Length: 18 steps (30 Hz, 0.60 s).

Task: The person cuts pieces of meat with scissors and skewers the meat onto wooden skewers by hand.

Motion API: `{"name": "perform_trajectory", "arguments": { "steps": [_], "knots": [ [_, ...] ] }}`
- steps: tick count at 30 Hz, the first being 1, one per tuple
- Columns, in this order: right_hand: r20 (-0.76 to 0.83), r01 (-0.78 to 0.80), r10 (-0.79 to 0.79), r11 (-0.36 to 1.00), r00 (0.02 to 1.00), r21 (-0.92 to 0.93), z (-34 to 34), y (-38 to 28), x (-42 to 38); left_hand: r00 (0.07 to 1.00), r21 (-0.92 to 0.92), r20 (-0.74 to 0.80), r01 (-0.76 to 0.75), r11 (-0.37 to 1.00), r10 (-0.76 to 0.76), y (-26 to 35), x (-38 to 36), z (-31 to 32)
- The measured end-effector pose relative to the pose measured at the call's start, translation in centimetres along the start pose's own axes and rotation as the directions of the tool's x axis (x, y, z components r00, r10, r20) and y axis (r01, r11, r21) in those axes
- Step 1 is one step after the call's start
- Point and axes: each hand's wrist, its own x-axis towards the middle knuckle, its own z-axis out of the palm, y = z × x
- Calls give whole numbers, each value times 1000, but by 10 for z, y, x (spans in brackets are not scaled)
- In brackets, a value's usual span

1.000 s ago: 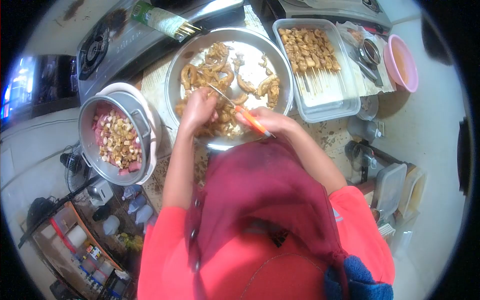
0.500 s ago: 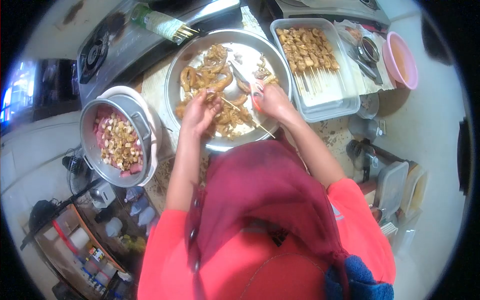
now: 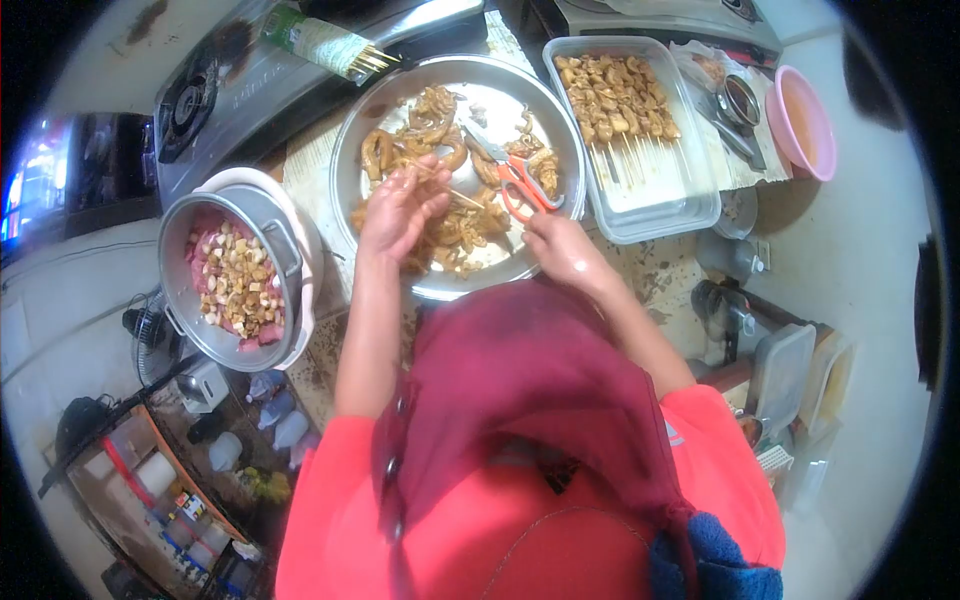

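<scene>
My left hand (image 3: 405, 205) is over the metal basin (image 3: 343, 160), its fingers closed around a bamboo skewer (image 3: 466, 199) with a piece of brown meat at the fingertips. Brown sauced pieces that look like intestine (image 3: 455, 240) lie in the basin under and around this hand. Orange-handled scissors (image 3: 518, 178) rest in the basin with their blades pointing to the far left. My right hand (image 3: 568, 250) is at the near right rim, just below the scissors' handles. Its fingers are curled together, and what they hold, if anything, is hidden.
A clear plastic tub (image 3: 650, 205) at right holds rows of skewered meat (image 3: 620, 95). A grey pot (image 3: 180, 290) of pink and pale chunks stands at left. Packed skewers (image 3: 325, 45) lie on the stove (image 3: 225, 110). A pink bowl (image 3: 822, 150) is far right.
My right hand has let go of the scissors, which now lie in the basin, and has drawn back to the near rim. My left hand has moved slightly up and right with the skewer.
</scene>
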Motion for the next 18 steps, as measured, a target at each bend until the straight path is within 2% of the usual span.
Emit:
{"name": "perform_trajectory", "arguments": {
  "steps": [4, 7, 10, 13, 16, 18],
  "knots": [
    [-89, 32, -7, 959, 996, 282, -16, 3, -13, 997, -80, 13, -70, 994, 71, 1, 2, -11],
    [-97, 7, 56, 832, 994, 554, -11, 9, -14, 995, -78, -77, -75, 994, 69, 3, 3, -12],
    [-53, -117, 182, 800, 982, 589, -18, -6, -21, 997, -238, -73, -51, 970, 35, 8, 1, -6],
    [8, -102, 155, 613, 988, 783, -19, -23, -29, 996, -270, -45, -82, 959, 72, 9, 3, -3],
    [-11, -48, 96, 591, 995, 806, -15, -27, -32, 986, -143, -54, -166, 976, 160, 7, 7, 2],
    [-78, 29, 49, 639, 996, 769, -12, -31, -35, 986, -169, -9, -168, 971, 169, 8, 8, 6]
  ]
}}
